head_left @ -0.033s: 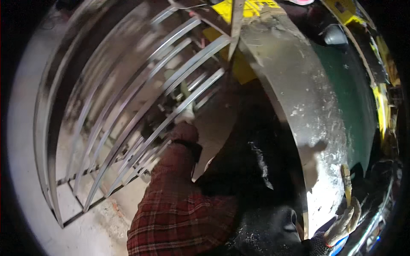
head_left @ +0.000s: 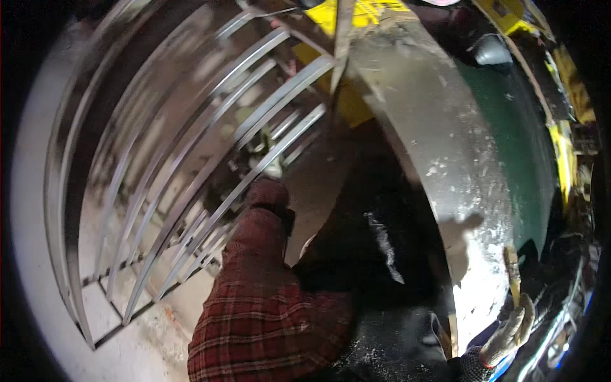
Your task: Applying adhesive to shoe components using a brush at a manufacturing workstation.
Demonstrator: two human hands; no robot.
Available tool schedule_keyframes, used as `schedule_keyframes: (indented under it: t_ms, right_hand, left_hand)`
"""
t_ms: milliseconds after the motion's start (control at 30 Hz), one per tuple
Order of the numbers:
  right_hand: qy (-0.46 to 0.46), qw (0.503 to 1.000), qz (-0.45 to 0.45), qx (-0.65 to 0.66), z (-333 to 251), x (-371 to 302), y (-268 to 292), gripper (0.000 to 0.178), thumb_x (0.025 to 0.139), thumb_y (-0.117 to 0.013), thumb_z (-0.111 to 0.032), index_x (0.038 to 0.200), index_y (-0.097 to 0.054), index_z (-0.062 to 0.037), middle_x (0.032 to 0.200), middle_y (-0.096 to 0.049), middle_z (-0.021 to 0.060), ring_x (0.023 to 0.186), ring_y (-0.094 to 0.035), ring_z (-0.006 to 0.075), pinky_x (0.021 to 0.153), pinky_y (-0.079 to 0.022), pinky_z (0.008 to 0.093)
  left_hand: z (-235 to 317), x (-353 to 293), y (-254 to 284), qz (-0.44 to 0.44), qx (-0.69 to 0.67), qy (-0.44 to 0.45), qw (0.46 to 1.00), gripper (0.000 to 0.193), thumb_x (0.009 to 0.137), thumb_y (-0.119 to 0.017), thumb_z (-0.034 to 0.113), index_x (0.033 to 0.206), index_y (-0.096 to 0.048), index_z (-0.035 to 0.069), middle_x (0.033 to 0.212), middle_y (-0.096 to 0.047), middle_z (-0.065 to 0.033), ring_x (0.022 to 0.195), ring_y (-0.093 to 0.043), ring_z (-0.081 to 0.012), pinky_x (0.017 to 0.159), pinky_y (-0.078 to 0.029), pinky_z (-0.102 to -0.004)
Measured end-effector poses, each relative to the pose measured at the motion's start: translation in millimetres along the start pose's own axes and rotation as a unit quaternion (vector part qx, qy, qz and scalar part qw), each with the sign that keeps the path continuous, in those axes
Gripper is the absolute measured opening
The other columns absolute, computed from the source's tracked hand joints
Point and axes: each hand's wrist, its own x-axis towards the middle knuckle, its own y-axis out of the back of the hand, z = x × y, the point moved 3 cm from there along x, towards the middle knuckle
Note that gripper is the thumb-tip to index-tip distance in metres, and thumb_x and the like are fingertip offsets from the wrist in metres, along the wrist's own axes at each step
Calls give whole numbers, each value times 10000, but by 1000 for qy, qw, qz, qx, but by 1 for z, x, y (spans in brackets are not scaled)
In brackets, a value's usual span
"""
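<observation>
My left arm, in a red plaid sleeve, stretches forward to a rack of grey metal bars (head_left: 203,124). At its end my left hand (head_left: 273,167), in a pale glove, is beside the lowest long bar. Blur and the bars hide its fingers, so I cannot tell whether it grips anything. Low at the right, my right hand (head_left: 509,331), in a whitish glove with a dark knit cuff, is closed around a narrow yellow-and-brown brush (head_left: 513,277). The brush points up, over the edge of a worn grey board (head_left: 439,127).
A dark green surface (head_left: 509,146) runs along the right of the board. Yellow printed sheets (head_left: 366,13) lie at the far end. A pale wall (head_left: 32,210) stands at the left, and pale, stained floor (head_left: 165,331) shows below the rack.
The rack and board have shifted slightly left in the view. My left hand has moved a little up and left with its arm. The right hand keeps its hold on the brush.
</observation>
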Motion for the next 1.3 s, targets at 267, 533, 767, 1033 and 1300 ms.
schedule_keyframes:
  t_ms: [267,533,767,1033,1300]
  right_hand:
    - [-6,999,10,43,17,-11,-9,251,956,-524,-132,1119,-569,54,858,-610,55,648,-513,63,561,-398,187]
    - [51,989,-65,126,19,-9,4,272,915,-563,-148,1094,-586,56,858,-624,55,666,-513,64,603,-408,181]
    - [242,907,336,-69,64,-37,151,269,973,-481,-103,1180,-582,35,1123,-614,121,905,-599,158,772,-479,246]
    - [-74,923,372,-57,199,-83,263,237,901,-621,-240,922,-666,-9,728,-625,23,640,-548,113,584,-436,273]
    - [-109,935,338,14,195,-123,271,198,929,-595,-172,959,-661,12,780,-584,-34,682,-477,41,595,-376,185]
  left_hand:
    - [-11,-7,-18,-296,-567,-134,757,295,855,-673,259,1057,-576,67,1057,-594,-48,879,-584,-204,827,-501,-348]
    - [-26,-238,101,-531,-483,29,696,579,860,-628,218,1342,-399,-8,1256,-527,-155,1139,-536,-290,987,-448,-408]
    - [-3,-207,70,-698,-411,157,565,533,922,-555,347,1239,-434,-64,1102,-611,-201,965,-618,-282,830,-527,-447]
    - [147,-366,-18,-707,-419,72,565,562,958,-445,469,1381,-423,100,1390,-477,-107,1262,-457,-348,1028,-379,-567]
    - [100,-339,-31,-635,-296,57,712,598,865,-501,608,1113,-580,69,896,-641,-152,675,-627,-304,462,-511,-404]
